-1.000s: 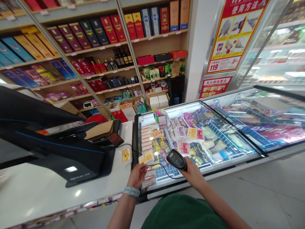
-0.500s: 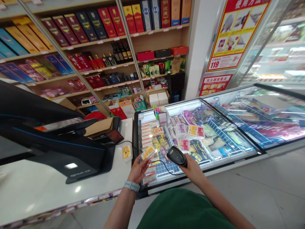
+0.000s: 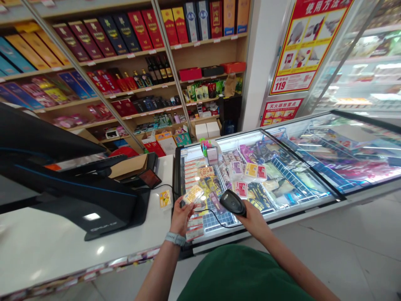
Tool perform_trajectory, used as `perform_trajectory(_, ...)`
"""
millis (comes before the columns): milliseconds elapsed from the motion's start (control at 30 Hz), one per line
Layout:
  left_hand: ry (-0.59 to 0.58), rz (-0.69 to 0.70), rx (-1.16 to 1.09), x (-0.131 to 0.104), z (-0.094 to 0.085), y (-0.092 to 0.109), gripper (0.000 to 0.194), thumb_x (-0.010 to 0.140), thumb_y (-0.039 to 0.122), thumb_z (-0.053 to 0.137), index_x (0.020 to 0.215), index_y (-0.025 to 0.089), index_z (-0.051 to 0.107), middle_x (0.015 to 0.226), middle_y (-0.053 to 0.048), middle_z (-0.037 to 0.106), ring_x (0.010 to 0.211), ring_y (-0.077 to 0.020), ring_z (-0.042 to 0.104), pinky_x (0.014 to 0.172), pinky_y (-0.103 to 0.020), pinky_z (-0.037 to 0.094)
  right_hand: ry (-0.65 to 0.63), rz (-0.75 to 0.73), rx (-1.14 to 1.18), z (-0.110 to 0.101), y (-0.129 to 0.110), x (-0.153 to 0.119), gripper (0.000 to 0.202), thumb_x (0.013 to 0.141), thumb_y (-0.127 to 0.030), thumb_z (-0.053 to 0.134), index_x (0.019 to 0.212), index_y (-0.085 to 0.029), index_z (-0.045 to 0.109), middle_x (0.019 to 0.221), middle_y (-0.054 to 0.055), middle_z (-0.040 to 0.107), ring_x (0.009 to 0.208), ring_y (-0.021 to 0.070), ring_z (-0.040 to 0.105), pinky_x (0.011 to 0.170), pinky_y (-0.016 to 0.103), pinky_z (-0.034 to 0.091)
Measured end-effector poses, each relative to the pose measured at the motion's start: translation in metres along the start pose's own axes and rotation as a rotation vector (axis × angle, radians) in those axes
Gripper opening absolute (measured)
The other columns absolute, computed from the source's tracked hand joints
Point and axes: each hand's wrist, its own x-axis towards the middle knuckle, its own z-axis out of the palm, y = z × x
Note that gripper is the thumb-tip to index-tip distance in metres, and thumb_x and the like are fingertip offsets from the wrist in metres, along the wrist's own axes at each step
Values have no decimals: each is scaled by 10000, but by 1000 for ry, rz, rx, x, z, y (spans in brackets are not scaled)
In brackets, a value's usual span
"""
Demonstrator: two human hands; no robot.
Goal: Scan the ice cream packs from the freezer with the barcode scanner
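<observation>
My left hand (image 3: 182, 217), with a pale watch on the wrist, is closed on a small clear pack with a yellow label (image 3: 193, 194), held tilted over the left end of the freezer. In my right hand (image 3: 250, 215) is a black barcode scanner (image 3: 232, 202), its head pointing left toward the pack with a gap between them. The scanner's cord (image 3: 216, 215) loops below both. A similar yellow-labelled pack (image 3: 165, 200) lies on the white counter (image 3: 158, 223) to the left. Several packs with purple, yellow and red labels (image 3: 240, 189) rest on the freezer's glass.
The glass-topped chest freezer (image 3: 266, 219) stretches away to the right. A dark checkout terminal (image 3: 115, 209) stands on the counter at left, beside a cardboard-topped box (image 3: 130, 167). Shelves of boxed bottles (image 3: 140, 29) stand behind. Bright pink and green items (image 3: 205, 146) sit at the freezer's far edge.
My left hand has turned the yellow-labelled pack and shifted it slightly left and up. The scanner has stayed nearly in place, moving up a little.
</observation>
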Motion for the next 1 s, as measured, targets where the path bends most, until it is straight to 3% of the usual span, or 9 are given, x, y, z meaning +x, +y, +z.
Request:
perform_trajectory(133,9,19,5,1,-2,-2,640,687,107,754,1191,255,386,816,-11,686,707,-129,691,566,-160,491,-13,-16,-7,0,2,-2,271,805,-260,558,1059,-165,569,984,96,649,927,238,618,802,338,461)
perform_trajectory(300,-22,60,-3,1,0,-4,676,628,90,783,1143,262,381,868,-6,689,757,-150,706,742,-275,558,-27,-6,-28,2,8,-4,266,795,-264,567,1041,-163,565,960,91,649,899,236,622,780,336,464)
perform_trajectory(467,-34,164,73,5,2,-4,692,589,111,803,1132,253,398,828,8,662,753,-171,705,756,-322,568,-27,-14,-34,2,9,-5,245,793,-276,570,1012,-166,566,950,87,647,901,241,624,782,339,465)
perform_trajectory(633,-84,293,230,9,3,-3,793,609,135,792,1295,243,407,815,5,647,739,-170,697,738,-296,569,-28,-40,-9,-2,7,-7,296,792,-253,563,1070,-154,575,980,99,646,929,249,622,799,341,464)
perform_trajectory(733,-106,312,261,8,5,-1,786,630,136,779,1335,228,441,907,-36,668,813,-178,699,753,-266,562,-21,-33,-8,-4,6,-8,311,775,-220,572,1082,-173,583,983,88,653,921,242,625,787,326,464)
perform_trajectory(1000,-121,323,276,7,7,1,842,677,149,743,1427,251,374,897,-24,653,791,-159,691,760,-258,559,7,-19,-14,-2,7,-9,278,762,-243,601,1033,-184,618,926,73,672,857,237,638,738,318,470)
